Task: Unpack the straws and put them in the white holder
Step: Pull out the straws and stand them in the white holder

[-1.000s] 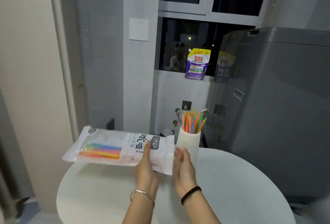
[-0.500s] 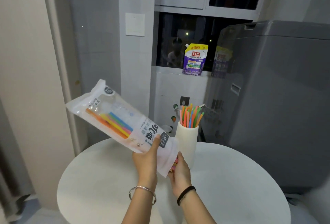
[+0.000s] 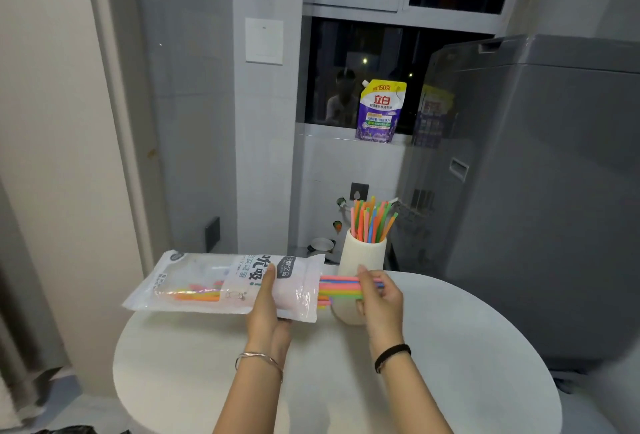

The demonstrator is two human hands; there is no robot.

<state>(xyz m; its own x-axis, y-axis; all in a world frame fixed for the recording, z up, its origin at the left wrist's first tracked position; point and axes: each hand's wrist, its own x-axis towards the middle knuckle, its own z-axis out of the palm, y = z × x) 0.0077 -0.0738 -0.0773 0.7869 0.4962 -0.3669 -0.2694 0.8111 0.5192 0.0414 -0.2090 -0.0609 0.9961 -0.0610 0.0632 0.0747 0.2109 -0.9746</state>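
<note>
A clear plastic straw pack (image 3: 221, 283) with printed lettering lies level above the round white table (image 3: 450, 357), held near its open right end by my left hand (image 3: 268, 309). A bundle of coloured straws (image 3: 337, 288) sticks out of that end, and my right hand (image 3: 379, 295) is closed around it. A few straws remain deep in the pack's left half. Right behind my right hand stands the white holder (image 3: 363, 255), with several coloured straws (image 3: 370, 219) upright in it.
A grey appliance (image 3: 540, 191) stands close to the table's right side. A purple detergent pouch (image 3: 381, 110) sits on the window ledge behind. Wall and a door frame (image 3: 114, 122) border the left. A small metal bowl (image 3: 322, 245) lies behind the table.
The pack has swung down from a tilted pose to level. My right hand has moved to its open end and drawn a bundle of straws partly out to the right.
</note>
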